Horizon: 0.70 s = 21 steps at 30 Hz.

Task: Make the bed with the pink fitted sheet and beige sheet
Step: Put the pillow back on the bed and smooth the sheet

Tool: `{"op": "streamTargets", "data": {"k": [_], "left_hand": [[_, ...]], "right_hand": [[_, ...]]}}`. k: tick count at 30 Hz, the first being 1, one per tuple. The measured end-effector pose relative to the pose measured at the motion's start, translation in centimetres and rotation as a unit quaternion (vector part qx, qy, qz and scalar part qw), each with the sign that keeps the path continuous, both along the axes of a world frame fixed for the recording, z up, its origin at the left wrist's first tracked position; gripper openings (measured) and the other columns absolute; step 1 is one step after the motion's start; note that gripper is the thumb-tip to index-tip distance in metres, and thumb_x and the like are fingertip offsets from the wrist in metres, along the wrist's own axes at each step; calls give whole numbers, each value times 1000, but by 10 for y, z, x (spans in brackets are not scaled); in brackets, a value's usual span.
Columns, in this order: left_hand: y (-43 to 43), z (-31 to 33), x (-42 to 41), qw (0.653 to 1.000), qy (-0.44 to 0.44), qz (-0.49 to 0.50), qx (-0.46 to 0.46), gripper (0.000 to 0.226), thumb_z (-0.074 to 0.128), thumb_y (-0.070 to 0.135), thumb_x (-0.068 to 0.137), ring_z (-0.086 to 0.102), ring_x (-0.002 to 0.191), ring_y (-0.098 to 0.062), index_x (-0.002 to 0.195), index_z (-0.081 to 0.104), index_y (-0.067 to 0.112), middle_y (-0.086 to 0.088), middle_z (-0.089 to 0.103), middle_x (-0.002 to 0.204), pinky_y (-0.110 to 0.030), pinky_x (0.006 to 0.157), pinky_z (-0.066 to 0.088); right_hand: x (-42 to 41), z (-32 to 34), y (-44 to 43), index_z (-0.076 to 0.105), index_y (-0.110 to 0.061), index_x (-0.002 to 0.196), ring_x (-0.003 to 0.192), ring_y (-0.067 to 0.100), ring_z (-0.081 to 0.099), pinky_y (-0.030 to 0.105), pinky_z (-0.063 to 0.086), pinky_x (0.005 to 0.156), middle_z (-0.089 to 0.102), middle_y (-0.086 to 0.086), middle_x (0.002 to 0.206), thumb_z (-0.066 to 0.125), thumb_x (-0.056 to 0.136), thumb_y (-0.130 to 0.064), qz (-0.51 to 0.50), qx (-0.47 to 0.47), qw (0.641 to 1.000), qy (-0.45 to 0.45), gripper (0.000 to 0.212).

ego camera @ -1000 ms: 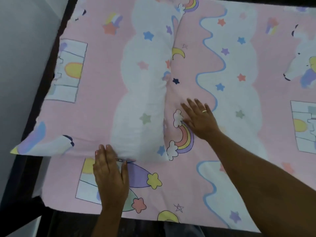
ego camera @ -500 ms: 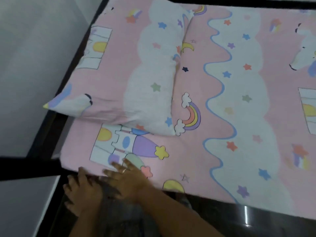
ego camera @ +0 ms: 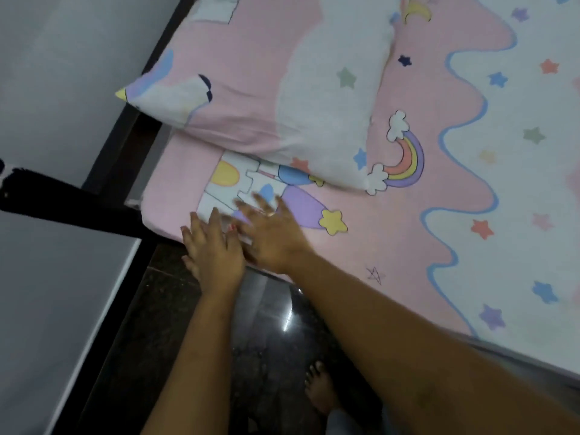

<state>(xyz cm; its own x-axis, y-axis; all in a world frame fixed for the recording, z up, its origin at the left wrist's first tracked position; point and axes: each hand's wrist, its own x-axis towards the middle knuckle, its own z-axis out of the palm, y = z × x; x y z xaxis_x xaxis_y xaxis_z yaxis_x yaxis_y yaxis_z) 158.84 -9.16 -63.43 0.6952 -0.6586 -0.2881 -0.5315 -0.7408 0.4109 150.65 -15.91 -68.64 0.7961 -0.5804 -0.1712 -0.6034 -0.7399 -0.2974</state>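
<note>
Both hands are down at the near edge of the bed, close to its left corner. The left hand (ego camera: 213, 252) lies flat with fingers straight, right on the mattress lip; the right hand (ego camera: 276, 237) is beside it, fingers spread and blurred, palm on the pink cotton fitted sheet with its cartoon castles and rainbows (ego camera: 392, 246). Neither hand grips anything. The sheet covers the mattress, and the matching pink printed pillow (ego camera: 266, 98) sits at the far left corner, against the black bed frame (ego camera: 119, 158). This looks like smoothing and tucking that corner. Next, I'd say, comes the beige sheet, which isn't in view and needs fetching and spreading.
</note>
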Motion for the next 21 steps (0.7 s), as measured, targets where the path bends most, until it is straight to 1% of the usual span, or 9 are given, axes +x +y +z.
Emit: {"op": "streamTargets", "data": {"k": [4,6,8,9,10,12,15,18,21], "left_hand": [[1,21,-10,1000,21,-3,-12,46,35,31,101,1,146,-22,146,33,26,-1,9,160,-53,114,4],[-9,35,-16,998,56,-27,-19,43,35,33,101,6,146,-22,143,39,24,-3,14,159,-49,117,6],[-26,47,-28,995,63,-58,-45,42,37,32,101,13,145,-20,141,44,23,-3,19,157,-46,118,10],[-38,51,-42,993,63,-72,-66,41,38,32,101,15,145,-19,140,45,22,-3,21,157,-44,118,11],[-49,53,-58,990,62,-89,-93,41,38,30,101,18,144,-19,140,45,20,-4,24,156,-40,118,13],[-71,47,-105,978,72,-151,-125,41,39,25,101,22,143,-19,140,44,15,-8,29,154,-32,115,16],[-81,19,-186,949,106,-283,-86,48,39,28,100,16,145,-22,146,32,19,-8,21,156,-32,115,12],[-55,-17,-246,914,54,-401,35,56,30,46,98,11,146,-25,150,19,29,-4,14,159,-48,114,13],[-16,-34,-269,877,-58,-468,98,66,18,56,90,20,142,-37,147,31,26,-10,23,156,-63,107,17]], "right_hand": [[14,29,44,30,-17,148,142,26,21,42,13,119,28,7,154,39,98,-43,221,35,972,68,57],[4,36,48,46,-9,140,132,29,40,42,27,113,46,13,143,47,98,-33,241,103,964,36,48],[-20,35,30,68,-1,111,108,37,59,50,43,99,65,21,115,56,90,-20,145,81,981,-104,31],[-41,29,15,72,0,98,100,38,63,52,46,94,68,22,105,56,86,-19,67,60,983,-162,27],[-63,24,-2,73,-2,95,102,38,63,53,44,95,69,19,105,55,85,-21,2,59,984,-165,28],[-114,17,-26,69,-11,113,119,34,55,48,37,102,65,13,121,41,88,-29,-117,67,984,-118,42],[-201,3,-29,46,-22,141,139,26,35,45,19,113,43,4,148,32,93,-35,-262,40,964,-37,52],[-295,-10,13,47,-31,139,136,24,41,48,27,110,46,-1,146,28,96,-49,-409,-6,913,-12,51],[-388,-9,82,41,-35,143,138,23,38,47,25,111,41,-4,149,33,95,-55,-538,-18,842,33,53]]}}
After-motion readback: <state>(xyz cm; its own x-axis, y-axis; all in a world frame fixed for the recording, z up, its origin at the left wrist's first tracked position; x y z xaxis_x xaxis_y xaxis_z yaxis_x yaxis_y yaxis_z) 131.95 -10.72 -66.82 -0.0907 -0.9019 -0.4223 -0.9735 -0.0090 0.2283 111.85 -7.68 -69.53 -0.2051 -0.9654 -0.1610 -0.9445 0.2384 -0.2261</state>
